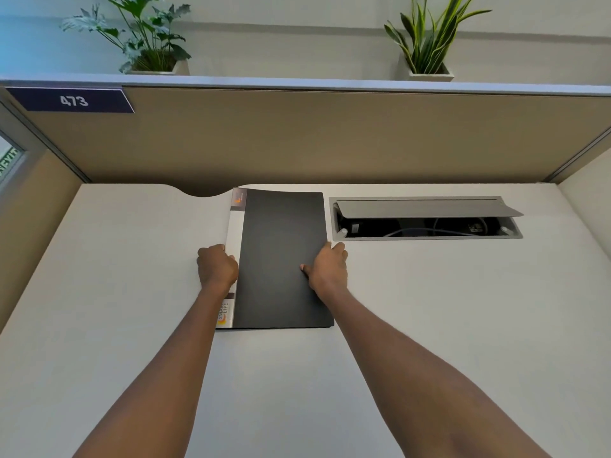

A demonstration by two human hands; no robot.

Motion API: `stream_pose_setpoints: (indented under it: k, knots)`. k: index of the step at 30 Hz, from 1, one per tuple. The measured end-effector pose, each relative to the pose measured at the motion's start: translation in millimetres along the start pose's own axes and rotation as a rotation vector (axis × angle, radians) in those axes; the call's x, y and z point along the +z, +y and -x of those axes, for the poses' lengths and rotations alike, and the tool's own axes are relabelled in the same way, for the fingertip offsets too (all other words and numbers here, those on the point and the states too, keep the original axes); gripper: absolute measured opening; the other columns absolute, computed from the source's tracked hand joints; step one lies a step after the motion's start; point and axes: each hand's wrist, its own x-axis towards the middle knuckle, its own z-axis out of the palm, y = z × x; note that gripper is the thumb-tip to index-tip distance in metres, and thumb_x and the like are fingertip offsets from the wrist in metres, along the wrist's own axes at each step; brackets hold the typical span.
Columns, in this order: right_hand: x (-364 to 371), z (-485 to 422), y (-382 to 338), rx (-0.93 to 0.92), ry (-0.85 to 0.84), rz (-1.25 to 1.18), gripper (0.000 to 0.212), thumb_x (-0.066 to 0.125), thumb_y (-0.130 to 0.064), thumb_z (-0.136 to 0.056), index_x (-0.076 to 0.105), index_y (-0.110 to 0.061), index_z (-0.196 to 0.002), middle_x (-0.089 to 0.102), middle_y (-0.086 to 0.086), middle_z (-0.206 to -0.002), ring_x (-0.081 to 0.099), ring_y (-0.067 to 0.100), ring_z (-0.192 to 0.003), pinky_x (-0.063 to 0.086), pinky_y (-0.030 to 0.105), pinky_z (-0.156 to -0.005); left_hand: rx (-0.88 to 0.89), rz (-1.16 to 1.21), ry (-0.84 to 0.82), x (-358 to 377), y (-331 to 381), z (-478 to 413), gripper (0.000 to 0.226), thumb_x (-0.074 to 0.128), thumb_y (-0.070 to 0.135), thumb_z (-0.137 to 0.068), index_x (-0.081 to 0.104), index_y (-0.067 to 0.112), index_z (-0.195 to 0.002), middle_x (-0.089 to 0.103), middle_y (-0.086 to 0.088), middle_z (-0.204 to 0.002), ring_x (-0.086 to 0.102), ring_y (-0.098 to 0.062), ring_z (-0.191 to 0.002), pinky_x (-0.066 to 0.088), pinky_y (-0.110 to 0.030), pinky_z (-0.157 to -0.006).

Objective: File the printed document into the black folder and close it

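The black folder [281, 259] lies closed and flat on the white desk [132, 292], toward the far edge, with its white spine strip on the left side and a small logo at each end of that strip. The left hand [217, 266] is curled over the spine edge about halfway along, fingers folded down against it, gripping that side. The right hand [328, 268] grips the opposite long edge, thumb pressed flat on the black cover and the other fingers wrapped past the edge. The printed document cannot be seen. Just to the right of the folder, a grey cable hatch [426, 218] set into the desk stands with its lid raised, showing wires inside. Behind the desk rises a tan partition [330, 137] with a number plate reading 473 [71, 100], and two potted plants [148, 38] sit on the ledge above.
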Motion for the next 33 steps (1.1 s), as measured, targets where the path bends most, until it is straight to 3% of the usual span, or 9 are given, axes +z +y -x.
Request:
stream_pose_setpoints:
  k: [8,15,20,28,33]
  knots:
    - [3.3,9.3,8.2,-0.110,0.071,0.150,0.062,0.062,-0.050,-0.092,0.047,-0.004,-0.131,0.049,0.013,-0.130,0.047,0.029,-0.121,0.043,0.037,-0.101,0.000,-0.058,0.080,4.1,9.6,30.3,0.030,0.050,0.011,-0.102,0.060,-0.006,-0.124,0.053,-0.026,-0.129,0.052,-0.043,-0.122,0.050,-0.049,-0.094]
    - [0.9,37.0,16.0,-0.253,0.099,0.244,0.061,0.048,-0.048,-0.099,0.041,-0.005,-0.142,0.048,0.013,-0.139,0.046,0.031,-0.126,0.039,0.041,-0.108,0.111,-0.150,0.074,4.2,2.6,61.0,0.045,0.044,0.019,-0.105,0.044,-0.002,-0.144,0.046,-0.024,-0.149,0.046,-0.043,-0.133,0.042,-0.053,-0.107]
    - [0.2,69.4,32.0,-0.318,0.065,0.264,0.062,0.046,-0.045,-0.100,0.037,-0.005,-0.146,0.045,0.012,-0.145,0.043,0.031,-0.132,0.035,0.042,-0.113,0.241,-0.272,0.115,10.3,-16.2,92.2,0.060,0.044,0.026,-0.106,0.030,-0.005,-0.156,0.031,-0.025,-0.163,0.028,-0.040,-0.152,0.020,-0.052,-0.126]
    - [2.9,130.2,87.5,-0.369,-0.019,0.288,0.070,0.034,-0.046,-0.104,0.018,-0.003,-0.157,0.020,0.012,-0.165,0.017,0.027,-0.153,0.013,0.042,-0.126,0.387,-0.391,0.119,30.1,-38.6,169.0,0.064,0.039,0.031,-0.107,0.022,-0.001,-0.160,0.023,-0.017,-0.169,0.016,-0.032,-0.158,0.010,-0.051,-0.129]
    - [-3.9,171.1,132.3,-0.377,-0.026,0.239,0.071,0.029,-0.047,-0.105,0.011,-0.005,-0.160,0.008,0.010,-0.169,0.008,0.025,-0.156,0.005,0.041,-0.128,0.463,-0.385,0.150,47.1,-39.1,230.7,0.063,0.034,0.033,-0.108,0.021,0.001,-0.161,0.017,-0.015,-0.171,0.011,-0.029,-0.160,0.006,-0.048,-0.130]
